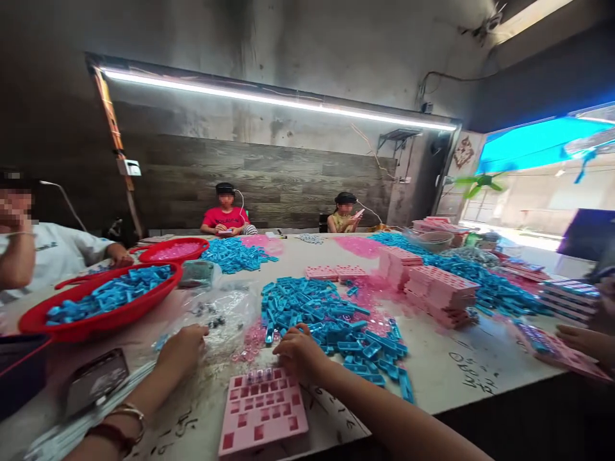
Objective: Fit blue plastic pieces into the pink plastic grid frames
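Observation:
A pink moulded tray (262,410) with rows of square pockets lies at the near table edge. My right hand (298,352) rests just above it, fingers curled at the edge of a heap of small blue plastic parts (331,320); what it pinches is hidden. My left hand (182,349), with bracelets on the wrist, lies curled on a clear plastic bag (218,314) holding small dark pieces. A scatter of tiny pink translucent bits (250,346) sits between the two hands.
Red basins of blue (103,298) and pink parts (173,250) stand at left. Stacks of pink trays (437,291) and more blue parts (480,282) fill the right. Other people sit at the left, far side and right edge. A phone (96,381) lies near left.

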Tool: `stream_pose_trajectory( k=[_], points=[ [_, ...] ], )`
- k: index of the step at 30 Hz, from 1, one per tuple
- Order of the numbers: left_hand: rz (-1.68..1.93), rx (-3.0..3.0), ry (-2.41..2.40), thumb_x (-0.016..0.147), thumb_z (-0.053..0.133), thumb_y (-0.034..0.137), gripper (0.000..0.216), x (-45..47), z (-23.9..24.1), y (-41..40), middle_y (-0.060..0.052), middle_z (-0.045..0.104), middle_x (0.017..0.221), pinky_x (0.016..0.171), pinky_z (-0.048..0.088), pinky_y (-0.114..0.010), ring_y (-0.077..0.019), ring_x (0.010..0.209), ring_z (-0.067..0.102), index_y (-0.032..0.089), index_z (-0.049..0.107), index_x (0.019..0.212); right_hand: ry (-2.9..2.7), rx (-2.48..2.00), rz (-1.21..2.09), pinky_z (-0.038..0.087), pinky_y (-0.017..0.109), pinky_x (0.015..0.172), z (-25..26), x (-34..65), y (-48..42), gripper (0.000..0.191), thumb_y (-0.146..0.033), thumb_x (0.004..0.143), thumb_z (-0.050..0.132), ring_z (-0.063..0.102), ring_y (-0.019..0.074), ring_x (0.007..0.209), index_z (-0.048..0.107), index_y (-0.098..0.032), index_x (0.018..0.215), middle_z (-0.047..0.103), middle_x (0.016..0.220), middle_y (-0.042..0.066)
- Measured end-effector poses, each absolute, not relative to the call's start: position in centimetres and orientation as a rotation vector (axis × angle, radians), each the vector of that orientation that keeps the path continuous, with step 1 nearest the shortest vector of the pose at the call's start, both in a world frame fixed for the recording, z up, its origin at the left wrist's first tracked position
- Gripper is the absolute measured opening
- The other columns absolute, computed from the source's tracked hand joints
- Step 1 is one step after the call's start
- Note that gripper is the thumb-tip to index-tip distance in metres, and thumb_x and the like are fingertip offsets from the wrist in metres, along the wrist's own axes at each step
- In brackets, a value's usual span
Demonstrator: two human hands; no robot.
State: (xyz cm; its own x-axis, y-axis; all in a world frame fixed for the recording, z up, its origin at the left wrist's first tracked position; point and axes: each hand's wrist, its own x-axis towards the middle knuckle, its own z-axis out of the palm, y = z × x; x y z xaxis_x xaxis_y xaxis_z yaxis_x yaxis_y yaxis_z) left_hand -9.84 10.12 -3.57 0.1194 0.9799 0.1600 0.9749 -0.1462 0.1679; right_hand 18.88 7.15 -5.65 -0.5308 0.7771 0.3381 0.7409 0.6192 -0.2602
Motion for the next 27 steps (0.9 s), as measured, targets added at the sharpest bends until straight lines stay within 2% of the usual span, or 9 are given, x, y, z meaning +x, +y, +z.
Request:
stream_pose_trajectory(
  k=[4, 8, 10, 13, 18, 20, 24, 27],
  points=[
    [0.523, 2.323, 1.947, 0.074, 0.045, 0.008, 0.026, -8.6, -2.5, 9.8, -0.009, 0.063, 0.095, 0.083, 0.041, -0.025, -0.017, 0.092, 0.057, 0.012, 0.062, 0.092, -2.337, -1.153, 0.157, 0.034, 0.039, 0.089, -4.9, 19.0, 6.5, 0.031, -0.007, 0.073, 0.053, 0.057, 0.0188, 0.088, 0.069, -0.026, 0.091, 0.067, 0.087, 0.004],
    [0.72, 2.205, 1.836, 0.071, 0.049, 0.007, 0.024, -7.1, -1.3, 8.0, -0.007, 0.064, 0.087, 0.076, 0.045, -0.024, -0.0151, 0.08, 0.059, 0.012, 0.065, 0.089, -2.252, -1.002, 0.45, 0.044, 0.026, 0.072, -4.0, 19.9, 6.1, 0.031, -0.008, 0.077, 0.046, 0.06, 0.0141, 0.08, 0.07, -0.024, 0.088, 0.065, 0.087, 0.006],
    [0.78, 2.16, 1.726, 0.069, 0.053, 0.009, 0.022, -5.8, -0.9, 6.9, -0.007, 0.063, 0.086, 0.072, 0.046, -0.023, -0.0149, 0.077, 0.059, 0.012, 0.067, 0.085, -2.207, -0.998, 0.575, 0.045, 0.023, 0.064, -3.5, 20.5, 5.9, 0.029, -0.01, 0.076, 0.046, 0.059, 0.013, 0.074, 0.07, -0.021, 0.086, 0.064, 0.085, 0.007],
    [0.828, 2.183, 1.529, 0.066, 0.057, 0.011, 0.021, -3.6, -0.5, 5.2, -0.005, 0.062, 0.081, 0.069, 0.046, -0.023, -0.0147, 0.074, 0.058, 0.015, 0.069, 0.083, -2.172, -1.05, 0.689, 0.045, 0.023, 0.06, -3.1, 20.9, 5.2, 0.025, -0.012, 0.072, 0.048, 0.057, 0.0125, 0.067, 0.067, -0.018, 0.086, 0.062, 0.079, 0.005],
    [0.821, 2.188, 1.295, 0.067, 0.06, 0.011, 0.022, -0.7, -0.2, 2.9, -0.005, 0.06, 0.085, 0.069, 0.046, -0.023, -0.0137, 0.072, 0.057, 0.016, 0.071, 0.085, -2.182, -1.138, 0.702, 0.042, 0.023, 0.057, -3.5, 20.8, 3.5, 0.018, -0.011, 0.069, 0.048, 0.052, 0.0118, 0.061, 0.062, -0.016, 0.079, 0.057, 0.065, 0.001],
    [0.801, 2.193, 1.263, 0.066, 0.06, 0.009, 0.025, -0.2, -0.3, 2.5, -0.004, 0.06, 0.085, 0.07, 0.046, -0.024, -0.0137, 0.073, 0.057, 0.016, 0.07, 0.087, -2.209, -1.115, 0.685, 0.04, 0.021, 0.056, -3.9, 20.8, 2.9, 0.019, -0.007, 0.066, 0.047, 0.051, 0.0105, 0.06, 0.06, -0.016, 0.077, 0.056, 0.068, 0.001],
    [0.741, 2.269, 1.249, 0.068, 0.057, 0.01, 0.024, 0.3, -1.0, 2.7, -0.003, 0.06, 0.081, 0.072, 0.045, -0.024, -0.0129, 0.073, 0.056, 0.018, 0.069, 0.088, -2.2, -1.02, 0.655, 0.041, 0.019, 0.057, -4.5, 21.1, 1.8, 0.026, 0.0, 0.063, 0.045, 0.051, 0.0076, 0.062, 0.061, -0.015, 0.078, 0.054, 0.089, 0.005],
    [0.7, 2.331, 1.201, 0.071, 0.055, 0.011, 0.026, 0.7, -1.7, 3.2, -0.003, 0.061, 0.084, 0.073, 0.045, -0.024, -0.0126, 0.075, 0.056, 0.019, 0.067, 0.093, -2.191, -1.01, 0.61, 0.042, 0.019, 0.059, -4.8, 21.3, 1.6, 0.03, 0.002, 0.063, 0.046, 0.052, 0.0074, 0.063, 0.063, -0.016, 0.08, 0.053, 0.092, 0.006]
  ],
)
